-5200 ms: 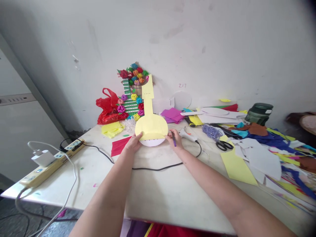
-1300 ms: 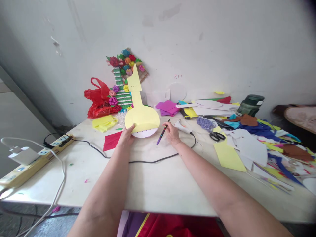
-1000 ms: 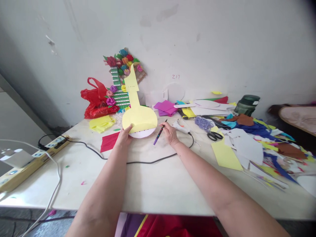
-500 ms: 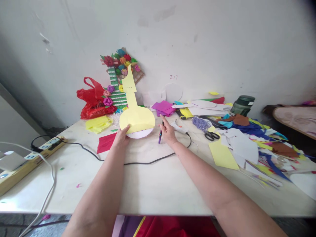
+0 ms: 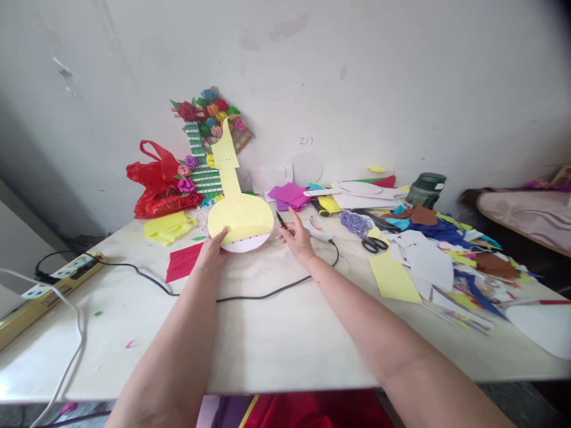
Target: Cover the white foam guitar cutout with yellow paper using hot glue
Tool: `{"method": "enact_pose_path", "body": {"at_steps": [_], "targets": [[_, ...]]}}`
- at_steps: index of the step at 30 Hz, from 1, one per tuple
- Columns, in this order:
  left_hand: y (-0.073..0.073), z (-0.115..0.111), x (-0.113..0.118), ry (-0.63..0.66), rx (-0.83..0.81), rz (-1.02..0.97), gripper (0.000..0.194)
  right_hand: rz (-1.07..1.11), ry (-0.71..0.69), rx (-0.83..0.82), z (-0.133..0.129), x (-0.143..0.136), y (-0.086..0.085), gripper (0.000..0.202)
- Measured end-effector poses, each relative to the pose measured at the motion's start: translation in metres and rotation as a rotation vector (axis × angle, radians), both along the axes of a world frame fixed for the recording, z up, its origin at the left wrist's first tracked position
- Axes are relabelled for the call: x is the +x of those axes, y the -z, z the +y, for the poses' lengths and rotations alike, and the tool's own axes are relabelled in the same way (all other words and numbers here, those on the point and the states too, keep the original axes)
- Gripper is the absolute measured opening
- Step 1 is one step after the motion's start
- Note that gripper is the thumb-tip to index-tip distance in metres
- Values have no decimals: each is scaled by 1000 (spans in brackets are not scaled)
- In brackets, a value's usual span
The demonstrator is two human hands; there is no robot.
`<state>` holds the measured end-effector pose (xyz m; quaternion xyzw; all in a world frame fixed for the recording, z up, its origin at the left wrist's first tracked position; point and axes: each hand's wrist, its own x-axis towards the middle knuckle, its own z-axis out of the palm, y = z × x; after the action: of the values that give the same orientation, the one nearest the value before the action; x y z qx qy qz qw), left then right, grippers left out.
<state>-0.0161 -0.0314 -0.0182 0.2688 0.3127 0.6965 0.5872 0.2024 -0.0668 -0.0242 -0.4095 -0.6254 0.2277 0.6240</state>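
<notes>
My left hand (image 5: pixel 215 252) grips the lower left edge of a yellow paper cutout (image 5: pixel 239 215) with a round body, a long neck and a curved, pointed top. A white section with a row of small dark marks runs along its lower edge. To the right, my right hand (image 5: pixel 296 239) holds a dark marker (image 5: pixel 281 220), its tip pointing up and left, close beside the cutout but apart from it. A white hot glue gun (image 5: pixel 317 232) lies just behind my right hand.
Black-handled scissors (image 5: pixel 375 244), purple string (image 5: pixel 355 223) and a heap of paper scraps (image 5: pixel 428 255) lie to the right. Paper flowers (image 5: pixel 218 113) and a red plastic bag (image 5: pixel 163 184) stand at the back left. A black cord (image 5: pixel 263 296) crosses the table.
The marker has turned in my right hand: its end pointed downward before, and now it points up toward the cutout. My left hand keeps its hold; the whole view has shifted slightly.
</notes>
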Motion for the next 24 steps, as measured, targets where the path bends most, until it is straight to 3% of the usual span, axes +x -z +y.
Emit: {"method": "enact_pose_path", "body": {"at_steps": [4,7,11,17,20,24], "targets": [[-2,-2,2,10,19,-14,37,109,-29,72,4,-1,-4,28],[-1,-1,1,9,11,-20,40,220,-54,30,7,-3,-6,15],[1,2,-1,27,9,-23,40,320,-86,-30,10,-1,-3,12],[1,1,1,37,10,-23,37,334,-26,-221,13,2,11,8],[-1,-1,1,50,18,-13,33,293,-13,-264,12,0,14,8],[-1,0,1,49,17,-2,32,137,73,-263,9,0,11,22]]}}
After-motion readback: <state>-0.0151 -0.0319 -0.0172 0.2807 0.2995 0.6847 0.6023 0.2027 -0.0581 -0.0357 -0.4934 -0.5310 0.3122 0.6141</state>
